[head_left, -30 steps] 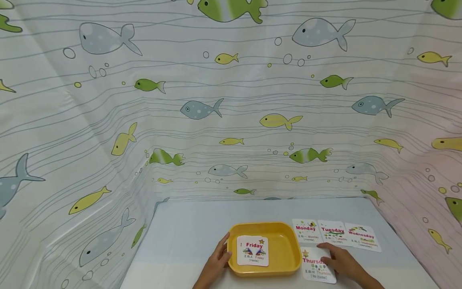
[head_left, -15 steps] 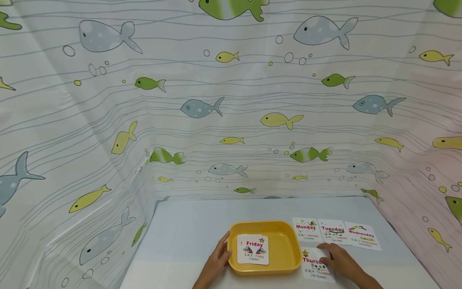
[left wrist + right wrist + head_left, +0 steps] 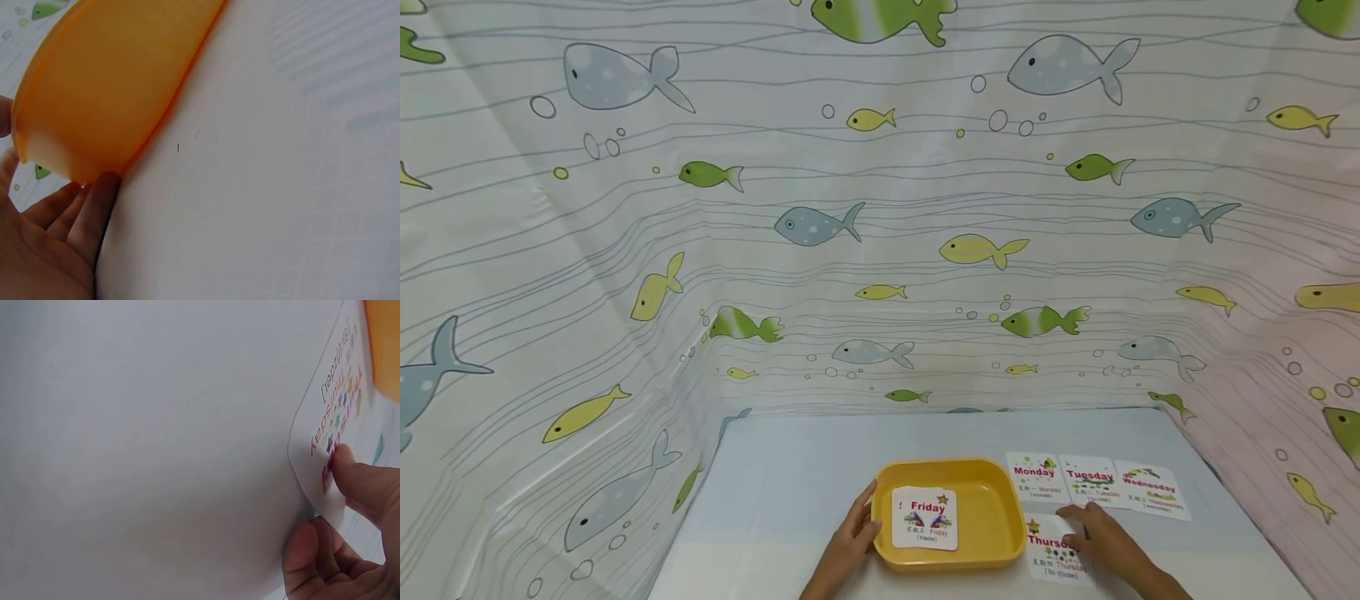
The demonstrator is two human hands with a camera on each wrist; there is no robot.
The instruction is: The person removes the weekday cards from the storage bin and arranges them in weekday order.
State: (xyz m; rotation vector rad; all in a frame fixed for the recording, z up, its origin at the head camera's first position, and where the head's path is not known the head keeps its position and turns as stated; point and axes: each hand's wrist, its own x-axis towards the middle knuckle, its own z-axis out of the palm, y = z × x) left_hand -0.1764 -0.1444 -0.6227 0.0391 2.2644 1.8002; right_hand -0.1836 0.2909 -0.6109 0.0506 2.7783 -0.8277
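My left hand [image 3: 852, 529] grips the left end of a yellow plastic tray [image 3: 988, 517], thumb at the rim. In the left wrist view its fingers [image 3: 94, 215] lie against the outer wall of the tray [image 3: 112, 81]. Inside the tray, to the left, lies a small stack of white cards with a Friday card [image 3: 925, 518] on top. Right of the tray, my right hand [image 3: 1101, 537] pinches the right edge of a Thursday card [image 3: 1051, 554]. The right wrist view shows the thumb [image 3: 359, 478] on the printed face and the other fingers curled at the card's edge.
Behind the Thursday card, a row of cards reads Monday [image 3: 1033, 479], Tuesday [image 3: 1092, 483] and Wednesday [image 3: 1152, 492]. All lie on a pale table [image 3: 805, 467]. A fish-patterned sheet [image 3: 880, 183] encloses the back and both sides.
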